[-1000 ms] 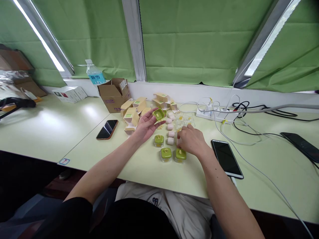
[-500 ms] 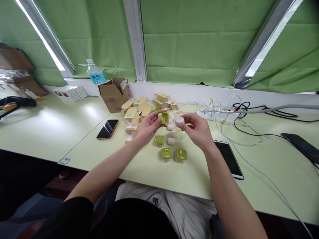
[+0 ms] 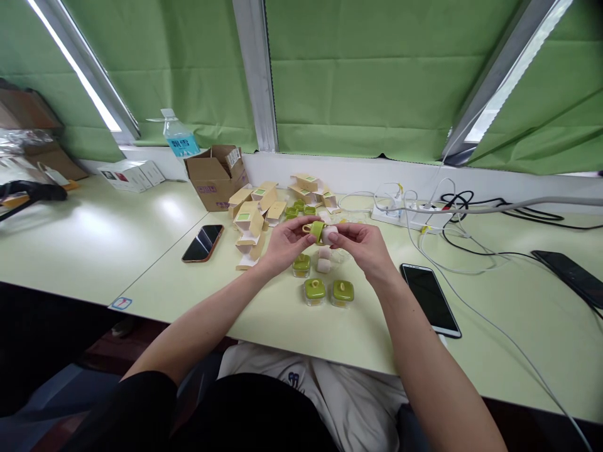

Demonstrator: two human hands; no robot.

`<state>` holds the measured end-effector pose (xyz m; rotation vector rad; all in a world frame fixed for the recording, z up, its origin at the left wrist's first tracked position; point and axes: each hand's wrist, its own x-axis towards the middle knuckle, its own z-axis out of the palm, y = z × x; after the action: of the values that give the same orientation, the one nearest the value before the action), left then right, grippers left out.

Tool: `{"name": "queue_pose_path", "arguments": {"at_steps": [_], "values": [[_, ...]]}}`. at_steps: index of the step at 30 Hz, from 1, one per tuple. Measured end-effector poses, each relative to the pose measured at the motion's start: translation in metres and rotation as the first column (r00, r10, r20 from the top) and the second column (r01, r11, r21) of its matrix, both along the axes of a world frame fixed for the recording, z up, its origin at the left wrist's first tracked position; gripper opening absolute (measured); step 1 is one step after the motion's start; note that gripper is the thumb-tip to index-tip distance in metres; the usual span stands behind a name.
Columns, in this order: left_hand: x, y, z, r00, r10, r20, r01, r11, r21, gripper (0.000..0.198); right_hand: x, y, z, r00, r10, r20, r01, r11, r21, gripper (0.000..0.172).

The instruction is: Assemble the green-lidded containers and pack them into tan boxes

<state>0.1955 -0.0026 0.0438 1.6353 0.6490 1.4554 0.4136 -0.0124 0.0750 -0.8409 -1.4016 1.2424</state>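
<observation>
Near edge of the table (image 3: 264,320), middle: two lidded jars, left jar (image 3: 315,292) and right jar (image 3: 342,293), side by side, green lids on. White-framed phone (image 3: 432,301) lies right of them, toward the near edge, by my right forearm. Third jar (image 3: 301,266) sits a bit farther in, lid on, partly under my left hand (image 3: 285,246). Small white blocks (image 3: 323,266) stand next to it, part hidden by my fingers. Dark phone (image 3: 202,243) lies off to the left, by the table seam.

Above mid-table, my left hand pinches a loose green lid (image 3: 317,232), its loop facing left. My right hand (image 3: 370,248) pinches a white block (image 3: 330,235) against the lid's other side; can't tell how far in.

Farther: opened yellow boxes (image 3: 249,220), spare green lids (image 3: 300,207). Along the far edge: brown carton (image 3: 217,185) left, power strip (image 3: 413,218) right.
</observation>
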Motion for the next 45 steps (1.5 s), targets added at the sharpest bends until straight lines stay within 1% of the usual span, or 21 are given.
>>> {"name": "queue_pose_path", "arguments": {"at_steps": [5, 12, 18, 21, 24, 32, 35, 41, 45], "values": [[0.002, 0.0, -0.003, 0.999, 0.047, -0.025, -0.047, 0.999, 0.02, 0.057, -0.003, 0.0, -0.002, 1.0, -0.019, -0.023, 0.018, 0.999, -0.027, 0.064], [0.007, 0.001, -0.009, 0.979, 0.182, -0.093, -0.168, 0.976, 0.138, 0.046, -0.009, 0.001, -0.007, 0.995, -0.076, -0.06, 0.075, 0.997, -0.023, 0.066], [0.015, 0.007, -0.019, 0.977, 0.212, -0.019, -0.201, 0.947, 0.252, 0.044, -0.015, 0.0, -0.01, 0.985, -0.139, -0.105, 0.135, 0.99, -0.043, 0.061], [0.017, 0.009, -0.023, 0.977, 0.214, 0.008, -0.208, 0.937, 0.282, 0.041, -0.017, -0.001, -0.012, 0.982, -0.155, -0.109, 0.152, 0.988, -0.03, 0.056], [0.017, 0.011, -0.027, 0.978, 0.209, 0.026, -0.207, 0.93, 0.303, 0.042, -0.019, 0.0, -0.013, 0.979, -0.176, -0.106, 0.175, 0.984, -0.018, 0.054], [0.019, 0.01, -0.03, 0.974, 0.222, 0.033, -0.222, 0.933, 0.284, 0.045, -0.026, 0.002, -0.022, 0.964, -0.24, -0.116, 0.242, 0.97, 0.004, 0.052], [0.019, 0.01, -0.031, 0.975, 0.22, 0.034, -0.221, 0.94, 0.26, 0.046, -0.027, 0.002, -0.024, 0.963, -0.241, -0.119, 0.244, 0.97, 0.013, 0.049], [0.015, 0.01, -0.029, 0.978, 0.201, 0.06, -0.209, 0.949, 0.234, 0.051, -0.026, -0.006, -0.018, 0.972, -0.193, -0.135, 0.201, 0.978, 0.048, 0.041], [0.012, 0.01, -0.024, 0.98, 0.187, 0.075, -0.199, 0.951, 0.235, 0.054, -0.027, -0.009, -0.013, 0.977, -0.177, -0.116, 0.187, 0.979, 0.078, 0.044]]}}
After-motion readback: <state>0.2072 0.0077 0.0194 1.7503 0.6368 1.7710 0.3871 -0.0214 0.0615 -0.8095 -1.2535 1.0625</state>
